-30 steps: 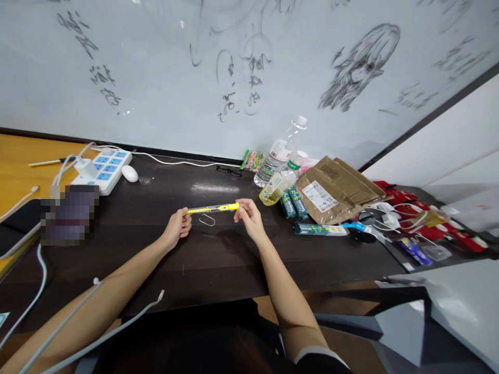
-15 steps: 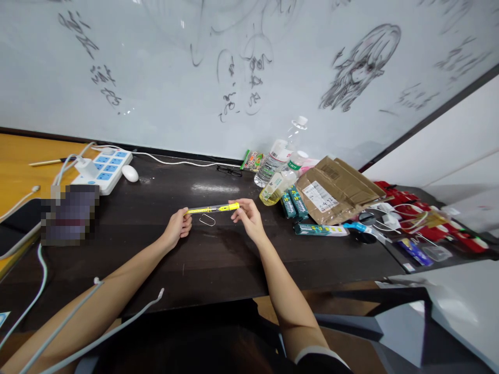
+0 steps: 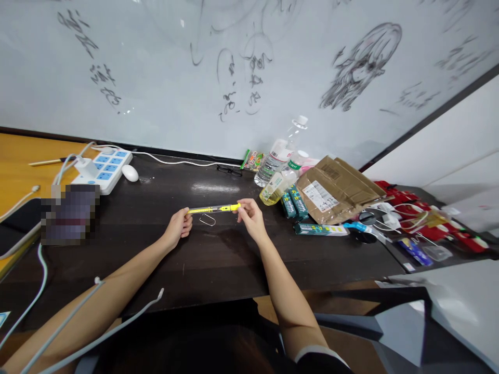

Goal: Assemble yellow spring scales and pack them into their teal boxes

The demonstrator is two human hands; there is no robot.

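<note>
A slim yellow and clear pen-like tube (image 3: 212, 209) is held level above the dark table (image 3: 156, 280). My left hand (image 3: 180, 227) is closed on its left end, fingers curled round it. At the other end, my right hand (image 3: 251, 218) pinches the solid yellow tip between thumb and fingers. Just below the tube, between both hands, a thin white wire loop (image 3: 207, 220) lies on the table.
At the left are a power strip (image 3: 111, 169), a white mouse (image 3: 130, 173) and cables. Bottles (image 3: 275, 161), green boxes (image 3: 298, 202) and a cardboard package (image 3: 335, 189) stand at the right. Glasses (image 3: 229, 170) lie near the whiteboard (image 3: 156, 78).
My right hand and the yellow tip have shifted slightly to the right, and more of the clear section beside the tip shows. My left hand has barely moved.
</note>
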